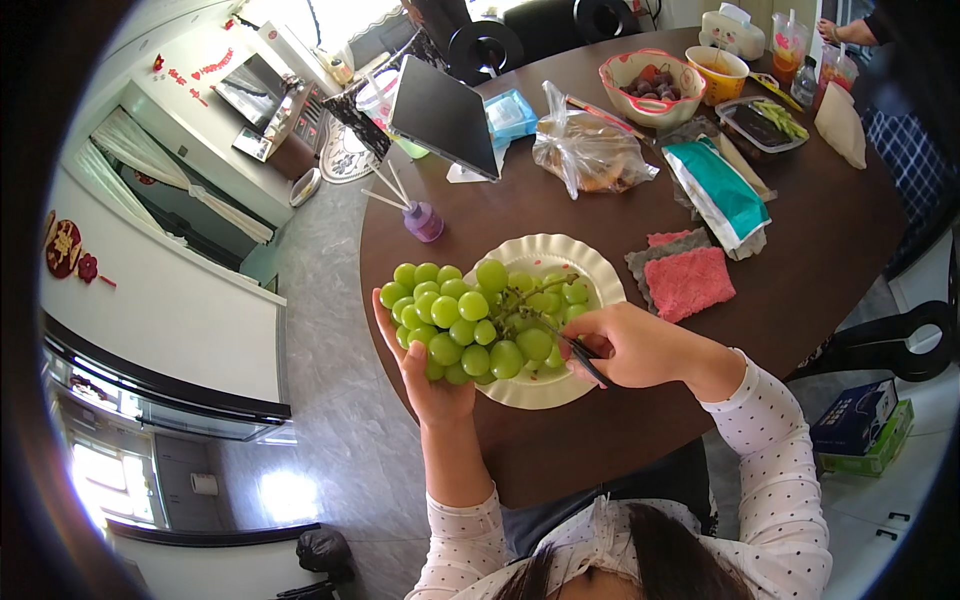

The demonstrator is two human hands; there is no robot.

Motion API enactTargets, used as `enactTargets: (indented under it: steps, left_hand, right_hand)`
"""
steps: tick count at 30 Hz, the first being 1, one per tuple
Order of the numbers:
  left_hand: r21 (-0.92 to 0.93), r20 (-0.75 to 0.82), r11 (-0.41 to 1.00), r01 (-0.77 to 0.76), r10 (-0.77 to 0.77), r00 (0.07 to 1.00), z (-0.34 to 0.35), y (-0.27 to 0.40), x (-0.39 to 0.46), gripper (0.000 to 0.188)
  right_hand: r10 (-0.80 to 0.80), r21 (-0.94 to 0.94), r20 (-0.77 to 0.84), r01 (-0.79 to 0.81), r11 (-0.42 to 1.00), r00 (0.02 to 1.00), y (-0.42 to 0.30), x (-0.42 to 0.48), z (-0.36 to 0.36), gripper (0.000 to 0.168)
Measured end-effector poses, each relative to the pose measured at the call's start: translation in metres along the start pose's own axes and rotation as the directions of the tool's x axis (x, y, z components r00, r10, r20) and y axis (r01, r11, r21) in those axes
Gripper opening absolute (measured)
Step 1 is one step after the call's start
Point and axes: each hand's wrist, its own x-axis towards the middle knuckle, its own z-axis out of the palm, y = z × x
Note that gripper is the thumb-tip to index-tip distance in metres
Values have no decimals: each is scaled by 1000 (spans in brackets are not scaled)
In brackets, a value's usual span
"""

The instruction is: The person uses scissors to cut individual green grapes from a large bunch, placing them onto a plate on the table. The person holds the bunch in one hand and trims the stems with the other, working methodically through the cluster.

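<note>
My left hand (431, 382) holds a large bunch of green grapes (444, 311) from below and from its left side, over the left part of a cream plate with a scalloped rim (555, 397). In my right hand (630, 345) is a small dark pair of scissors (592, 361), with its blades pointing into the bunch by the bare stems (525, 300). Loose green grapes (574, 304) lie on the plate behind the stems. Whether the blades touch a stem cannot be made out.
Pink and grey cloths (690, 285) and a teal-and-white packet (724, 191) lie right of the plate. Behind stand a purple reed diffuser (424, 222), a dark tablet (446, 112), a bagged food item (592, 154) and a fruit bowl (652, 112). Another person's hand (829, 31) shows at the upper right.
</note>
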Motion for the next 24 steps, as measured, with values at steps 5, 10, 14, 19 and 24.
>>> enactTargets:
  steps: [5, 10, 14, 19, 24]
  left_hand:
    - [27, 37, 999, -18, 16, 999, 1, 0, 1, 76]
    - [-8, 33, 1000, 2, -2, 999, 1, 2, 1, 86]
    - [5, 34, 1000, 4, -4, 999, 1, 1, 1, 87]
    - [17, 32, 1000, -19, 18, 999, 3, 1, 1, 89]
    - [20, 32, 999, -45, 45, 998, 7, 0, 1, 89]
  right_hand:
    - [-27, 0, 16, 27, 1000, 1000, 2, -1, -3, 21]
    - [162, -16, 152, -161, 987, 975, -16, 1, -15, 29]
    - [107, 81, 101, -115, 990, 989, -6, 2, -10, 30]
    - [16, -25, 1, -16, 1000, 1000, 7, 4, -3, 25]
    - [-4, -134, -72, -6, 991, 997, -7, 2, 0, 22]
